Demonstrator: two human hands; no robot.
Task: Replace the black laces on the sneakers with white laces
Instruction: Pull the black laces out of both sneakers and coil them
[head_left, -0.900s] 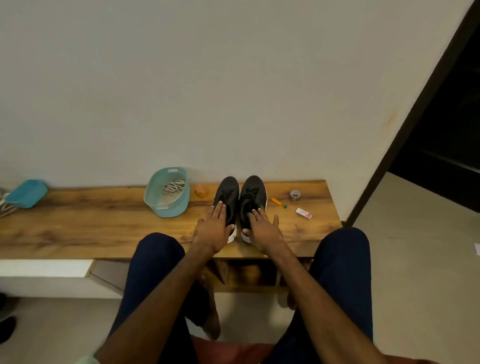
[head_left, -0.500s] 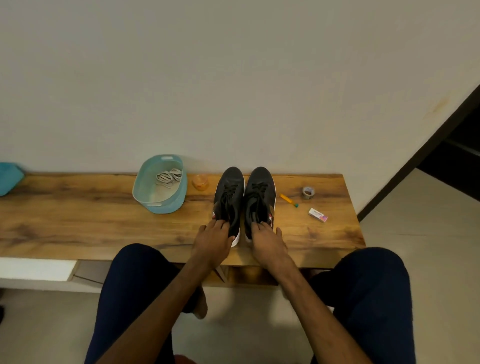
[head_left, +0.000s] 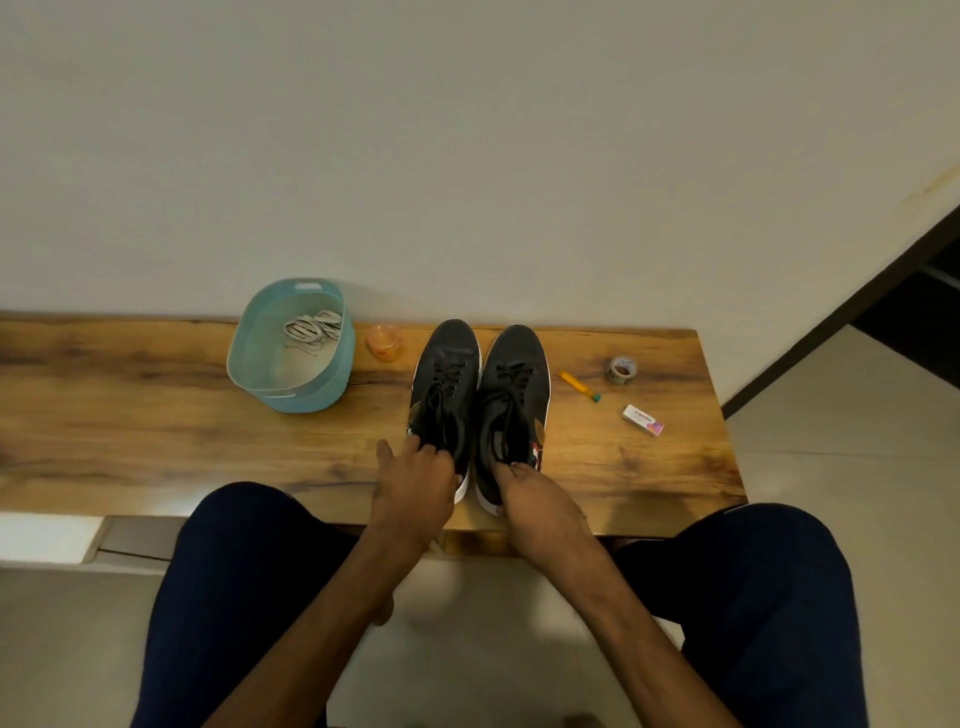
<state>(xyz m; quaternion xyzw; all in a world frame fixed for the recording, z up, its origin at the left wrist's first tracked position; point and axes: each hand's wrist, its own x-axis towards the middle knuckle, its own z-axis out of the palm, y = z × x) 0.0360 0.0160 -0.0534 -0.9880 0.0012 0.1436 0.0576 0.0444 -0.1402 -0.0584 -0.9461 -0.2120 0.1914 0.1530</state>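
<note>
Seated, forearms stretched forward and converging: left hand (head_left: 415, 483) grips the left sneaker (head_left: 448, 374) at its heel, right hand (head_left: 540, 506) the right sneaker (head_left: 519, 382), fingers curled.

Orange jar (head_left: 384, 343), yellow pen (head_left: 577, 385), tape roll (head_left: 621, 370), eraser box (head_left: 643, 420), wooden bench (head_left: 130, 415)

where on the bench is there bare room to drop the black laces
Widest bare wood: the bench left of the teal basket. A smaller patch lies front right, between the right sneaker and eraser box. Crowded: marker and tape roll behind it, jar between basket and left sneaker, left hand and right hand at the heels.
</note>
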